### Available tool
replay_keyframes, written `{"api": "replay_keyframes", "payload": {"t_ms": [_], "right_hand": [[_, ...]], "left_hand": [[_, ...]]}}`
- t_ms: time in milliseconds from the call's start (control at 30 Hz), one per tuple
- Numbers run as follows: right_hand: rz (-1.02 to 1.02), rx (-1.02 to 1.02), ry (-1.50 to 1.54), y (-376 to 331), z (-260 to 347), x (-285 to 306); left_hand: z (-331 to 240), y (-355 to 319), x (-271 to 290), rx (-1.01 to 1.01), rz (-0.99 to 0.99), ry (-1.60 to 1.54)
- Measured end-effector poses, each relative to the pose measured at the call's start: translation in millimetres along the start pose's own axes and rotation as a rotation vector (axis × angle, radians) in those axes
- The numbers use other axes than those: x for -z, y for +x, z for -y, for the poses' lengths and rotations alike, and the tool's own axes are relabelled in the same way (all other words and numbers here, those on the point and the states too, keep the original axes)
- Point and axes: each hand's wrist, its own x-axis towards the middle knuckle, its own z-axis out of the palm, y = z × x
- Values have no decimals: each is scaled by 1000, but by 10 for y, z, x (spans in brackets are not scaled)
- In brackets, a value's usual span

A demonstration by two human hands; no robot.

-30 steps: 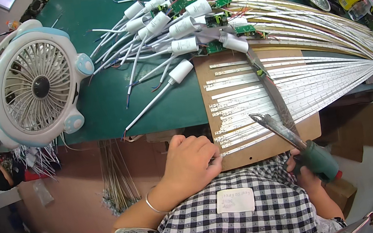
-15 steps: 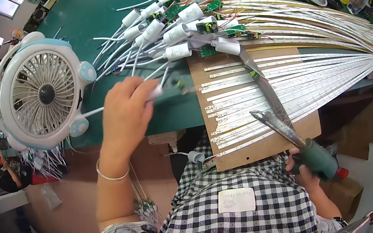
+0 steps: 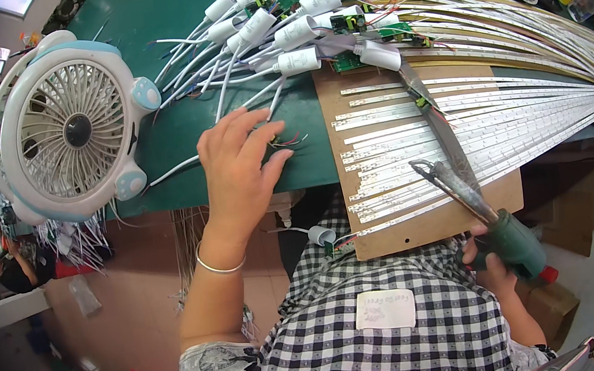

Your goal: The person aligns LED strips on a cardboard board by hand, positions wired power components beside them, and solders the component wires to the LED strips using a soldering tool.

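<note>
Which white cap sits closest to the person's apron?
The lone white cap by the near left corner of the cardboard; the piled caps lie farther away.

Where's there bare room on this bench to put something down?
Bare green tabletop shows at upper left, between the fan and the white sockets; a smaller patch lies between the left hand and brown board. It's crowded around the sockets and light strips.

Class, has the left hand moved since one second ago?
Yes: judged against the brown board, the left hand has moved left and forward, over the green table.
</note>
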Motion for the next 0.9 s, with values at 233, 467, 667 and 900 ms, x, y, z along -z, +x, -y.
{"api": "replay_keyframes", "payload": {"t_ms": [233,467,667,900], "right_hand": [[56,-12,-7,123,16,62],[52,-10,52,195,41,148],[112,-8,-6,250,77,190],[297,-61,-183,252,65,357]], "left_hand": [[-50,121,-228,-24,-8,-70],[-522,50,8,-52,394,-323],[-730,-15,55,-17,532,-396],[-847,-206,-136,197,552,-506]]}}
